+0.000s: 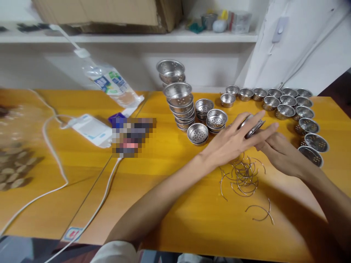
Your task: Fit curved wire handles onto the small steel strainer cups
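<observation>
My left hand is closed around a small shiny metal cup, its fingers lying across the rim. My right hand meets it from the other side, curled with its fingertips hidden behind the left; what it pinches cannot be made out. Under both hands lies a loose pile of curved metal wires. Two more bent wires cross each other closer to me. Left of the hands stand stacked perforated metal cups and shorter stacks of similar cups.
Single perforated cups form a curved group at the back right. At left are a white power strip with cables, a tilted plastic bottle and round wooden-looking pieces. A shelf with a cardboard box runs behind the table.
</observation>
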The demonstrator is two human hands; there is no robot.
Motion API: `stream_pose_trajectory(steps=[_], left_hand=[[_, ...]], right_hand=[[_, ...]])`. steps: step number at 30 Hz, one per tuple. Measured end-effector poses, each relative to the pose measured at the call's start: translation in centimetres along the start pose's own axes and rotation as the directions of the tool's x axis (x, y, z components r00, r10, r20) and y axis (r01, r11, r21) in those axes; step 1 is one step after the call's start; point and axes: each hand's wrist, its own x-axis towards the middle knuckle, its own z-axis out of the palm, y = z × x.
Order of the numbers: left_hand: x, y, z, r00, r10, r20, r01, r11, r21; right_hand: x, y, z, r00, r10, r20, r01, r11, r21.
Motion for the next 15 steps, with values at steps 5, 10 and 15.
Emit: stream_pose_trajectory(steps=[5, 10, 15], left_hand=[[-0.6, -0.4, 0.2, 0.998, 0.007, -0.060, -0.002, 0.996, 0.090], [-0.6, -0.4, 0.9, 0.995, -0.018, -0.099, 0.022, 0.999, 0.040], [-0.5, -0.5, 1.1, 0.963, -0.141, -0.231, 0.106, 0.982, -0.158]], right_hand=[[0.2, -0.1, 0.8, 0.999, -0.009, -0.031, 0.014, 0.986, 0.165], [0.2, 1.2, 1.7, 0.998, 0.048, -0.050, -0.023, 0.910, 0.415], [0.4, 1.2, 1.0, 0.995, 0.079, -0.053, -0.040, 0.853, 0.520]])
